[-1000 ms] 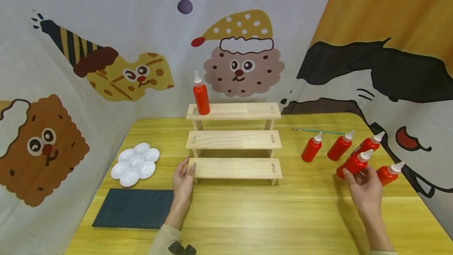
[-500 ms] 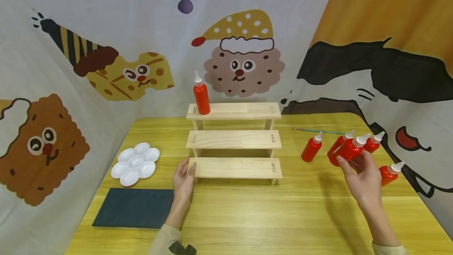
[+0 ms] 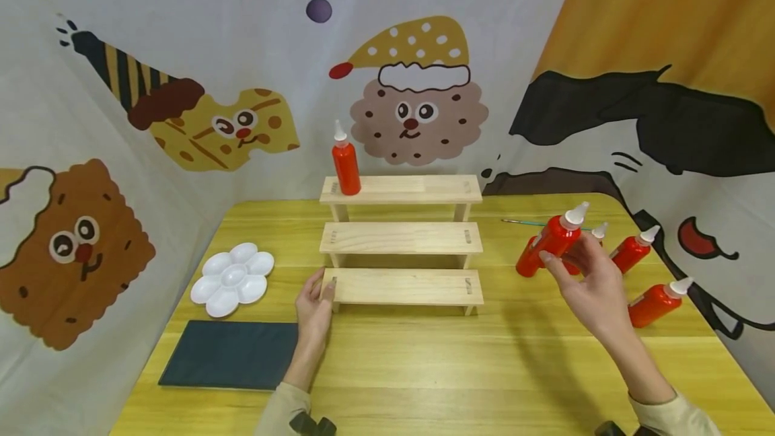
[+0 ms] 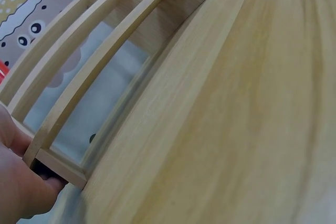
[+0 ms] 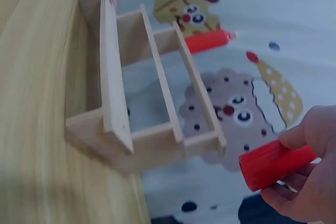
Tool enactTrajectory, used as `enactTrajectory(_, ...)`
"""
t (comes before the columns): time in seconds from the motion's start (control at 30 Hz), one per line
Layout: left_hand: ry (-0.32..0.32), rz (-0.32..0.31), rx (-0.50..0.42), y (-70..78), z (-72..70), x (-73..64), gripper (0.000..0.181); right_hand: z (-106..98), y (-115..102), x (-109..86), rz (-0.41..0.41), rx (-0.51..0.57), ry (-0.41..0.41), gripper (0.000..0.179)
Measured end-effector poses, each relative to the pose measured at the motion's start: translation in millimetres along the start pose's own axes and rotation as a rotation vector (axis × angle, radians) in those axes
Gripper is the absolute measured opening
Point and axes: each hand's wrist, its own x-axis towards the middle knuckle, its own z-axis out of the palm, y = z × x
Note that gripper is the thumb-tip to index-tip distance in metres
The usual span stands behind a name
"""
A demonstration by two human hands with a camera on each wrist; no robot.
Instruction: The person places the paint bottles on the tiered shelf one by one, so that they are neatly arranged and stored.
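Observation:
A red squeeze bottle with a white pointed nozzle is in my right hand, pinched between thumb and fingers and lifted above the table. The right wrist view shows the held bottle's base pointing toward the three-step wooden stand. My left hand grips the left end of the stand's lowest step, thumb on top. Another red bottle stands upright on the left of the top step. In the left wrist view, the left hand holds the stand's corner.
Several red bottles, such as one at the right, stand on the right of the table. A thin paintbrush lies behind them. On the left are a white flower-shaped palette and a dark flat board.
My right hand has lifted the bottle from among the others at the right and carried it left and upward. The left hand has stayed on the stand.

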Motion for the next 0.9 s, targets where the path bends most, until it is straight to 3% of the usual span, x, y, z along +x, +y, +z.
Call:
enactTrajectory(0.3, 0.008, -0.003, -0.011, -0.1, 0.8, -1.9, 0.045, 23, -37, 15.5, -0.083, 0.145, -0.093, 0.05)
enactTrajectory(0.5, 0.001, 0.012, -0.037, 2.3, 1.7, -1.3, 0.046, 41, -50, 30.0, -0.143, 0.254, -0.105, 0.048)
enactTrajectory(0.9, 0.005, 0.013, -0.05, 2.8, 2.9, -3.1, 0.046, 89, -70, 71.5, -0.146, 0.39, -0.117, 0.043)
